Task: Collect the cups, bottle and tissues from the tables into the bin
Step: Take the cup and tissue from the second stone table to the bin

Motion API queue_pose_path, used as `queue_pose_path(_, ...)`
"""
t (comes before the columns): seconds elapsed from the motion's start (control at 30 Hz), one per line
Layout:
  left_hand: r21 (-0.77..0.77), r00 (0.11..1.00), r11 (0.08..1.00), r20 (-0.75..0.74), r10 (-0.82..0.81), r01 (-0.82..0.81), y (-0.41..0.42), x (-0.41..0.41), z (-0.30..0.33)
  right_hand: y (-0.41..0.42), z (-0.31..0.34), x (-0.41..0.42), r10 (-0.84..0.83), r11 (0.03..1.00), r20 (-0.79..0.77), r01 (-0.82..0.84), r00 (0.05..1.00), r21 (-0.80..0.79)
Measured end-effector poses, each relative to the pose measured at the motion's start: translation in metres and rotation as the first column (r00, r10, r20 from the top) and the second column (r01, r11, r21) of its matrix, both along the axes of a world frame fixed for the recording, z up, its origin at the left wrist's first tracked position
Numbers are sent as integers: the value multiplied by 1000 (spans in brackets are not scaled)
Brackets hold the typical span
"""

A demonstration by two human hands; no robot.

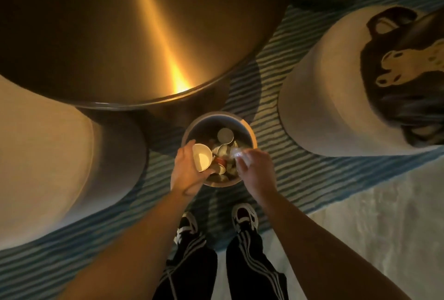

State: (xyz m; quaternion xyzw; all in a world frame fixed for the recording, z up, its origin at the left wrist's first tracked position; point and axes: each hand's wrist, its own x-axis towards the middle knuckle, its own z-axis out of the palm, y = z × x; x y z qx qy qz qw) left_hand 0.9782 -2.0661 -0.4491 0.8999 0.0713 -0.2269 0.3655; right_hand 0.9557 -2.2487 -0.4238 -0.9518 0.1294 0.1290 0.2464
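A round bin (249,131) stands on the striped rug just beyond my feet, with several cups (225,135) and crumpled scraps inside. My left hand (186,172) grips a white paper cup (202,157) over the bin's left rim, its mouth turned up toward me. My right hand (255,169) hovers over the bin's right rim, fingers curled around something clear and shiny (237,153), possibly a plastic bottle or wrapper; it is too blurred to name.
A big round metal table (120,35) with a bright glare fills the upper left. A pale rounded seat (43,155) sits at left. Another pale seat (324,83) at right carries a dark bag (396,78). A pale floor lies at lower right.
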Motion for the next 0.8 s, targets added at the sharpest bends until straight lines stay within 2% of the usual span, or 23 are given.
queue_pose_path(0.13,-20,1000,1000,-11,4,-5,3,-3,-26,-8,-40,16,112,992,-51,-115,992,-47)
queue_pose_path(0.23,-40,998,999,51,25,-23,13,-11,-23,0,-50,29,100,994,-35,-102,994,-31)
queue_pose_path(0.3,8,997,1000,73,22,-23,20,-19,-16,8,-50,39,95,995,-52,-95,994,-10)
queue_pose_path(0.4,118,999,992,28,41,-44,30,-27,-3,13,-40,46,90,994,-143,-80,986,73)
queue_pose_path(0.6,260,999,964,9,50,-50,38,-40,79,0,38,32,202,978,-75,-196,977,73)
queue_pose_path(0.8,337,990,933,106,98,-128,42,-67,201,-8,154,8,313,950,-149,-310,938,40)
